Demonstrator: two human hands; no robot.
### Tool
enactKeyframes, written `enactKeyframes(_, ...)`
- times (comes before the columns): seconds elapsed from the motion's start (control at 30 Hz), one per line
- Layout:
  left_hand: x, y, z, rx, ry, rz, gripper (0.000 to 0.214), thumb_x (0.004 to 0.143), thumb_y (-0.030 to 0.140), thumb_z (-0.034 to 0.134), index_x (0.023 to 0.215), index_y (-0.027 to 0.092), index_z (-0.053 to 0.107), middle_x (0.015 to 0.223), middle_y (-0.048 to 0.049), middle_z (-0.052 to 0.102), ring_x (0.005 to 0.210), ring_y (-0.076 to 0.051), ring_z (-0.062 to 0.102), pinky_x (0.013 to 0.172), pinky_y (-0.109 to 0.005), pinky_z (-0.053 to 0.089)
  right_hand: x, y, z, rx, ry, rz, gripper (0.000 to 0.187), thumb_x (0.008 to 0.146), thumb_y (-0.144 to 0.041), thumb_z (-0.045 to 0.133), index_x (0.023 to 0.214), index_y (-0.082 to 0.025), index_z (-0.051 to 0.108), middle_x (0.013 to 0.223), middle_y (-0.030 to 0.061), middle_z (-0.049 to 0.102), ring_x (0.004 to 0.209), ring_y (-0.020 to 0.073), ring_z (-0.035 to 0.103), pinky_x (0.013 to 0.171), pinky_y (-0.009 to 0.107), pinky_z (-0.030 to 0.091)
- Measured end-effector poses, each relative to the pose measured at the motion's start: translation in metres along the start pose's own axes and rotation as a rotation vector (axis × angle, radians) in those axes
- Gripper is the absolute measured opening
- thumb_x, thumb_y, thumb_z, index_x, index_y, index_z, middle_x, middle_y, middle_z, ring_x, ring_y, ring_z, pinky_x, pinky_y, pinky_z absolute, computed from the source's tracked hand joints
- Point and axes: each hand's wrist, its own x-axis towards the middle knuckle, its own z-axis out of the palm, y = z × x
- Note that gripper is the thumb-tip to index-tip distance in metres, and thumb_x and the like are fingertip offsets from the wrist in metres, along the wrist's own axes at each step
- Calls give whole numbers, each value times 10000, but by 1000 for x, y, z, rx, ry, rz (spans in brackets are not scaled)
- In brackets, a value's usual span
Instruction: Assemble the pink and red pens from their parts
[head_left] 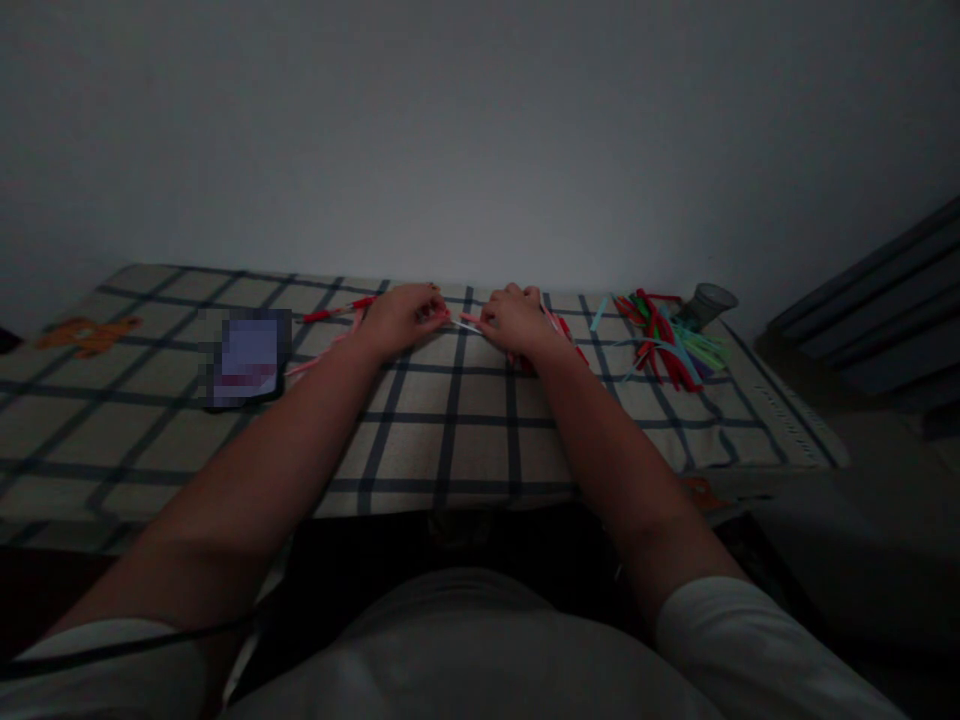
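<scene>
Both my hands rest near the far edge of a table covered by a checked cloth [450, 440]. My left hand [405, 315] is closed, pinching a thin pink paper strip [456, 321] that runs across to my right hand [516, 318], which is also closed on it. More pink strips [319, 358] trail out from under my left wrist. Red strips [570, 345] lie under and beside my right hand. A red pen-like tool [337, 310] lies just left of my left hand.
A pile of red, green and light-blue paper strips [671, 345] lies at the right of the table, with a small tipped cup [709, 303] behind it. A dark flat device [246, 358] lies at the left. An orange figure [88, 333] marks the cloth's far left. A wall stands close behind.
</scene>
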Motion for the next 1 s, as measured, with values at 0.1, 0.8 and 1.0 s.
enactKeyframes(0.1, 1, -1, 1, -15, 5, 6, 218, 1015, 417, 732, 1078, 223, 808, 1043, -79, 817, 916, -228, 718, 817, -329, 514, -1, 0, 0, 4, -3, 2, 483, 1198, -417, 465, 1243, -172, 880, 1425, 199, 787, 1364, 392, 538, 1063, 520, 327)
enactKeyframes(0.8, 0, -1, 5, -49, -5, -16, 146, 959, 364, 761, 1013, 229, 758, 1034, -69, 815, 885, -220, 703, 773, -323, 497, 0, -1, 2, -2, -3, -2, 488, 1203, -423, 465, 1248, -191, 892, 1403, 196, 786, 1360, 387, 545, 1063, 511, 342)
enactKeyframes(1.0, 1, -1, 5, -74, -12, -29, 151, 950, 366, 773, 1017, 232, 751, 1048, -69, 810, 909, -223, 712, 791, -322, 506, 0, -1, 2, 9, 14, -7, 537, 1219, -444, 422, 1237, -186, 892, 1395, 191, 792, 1347, 380, 550, 1047, 503, 335)
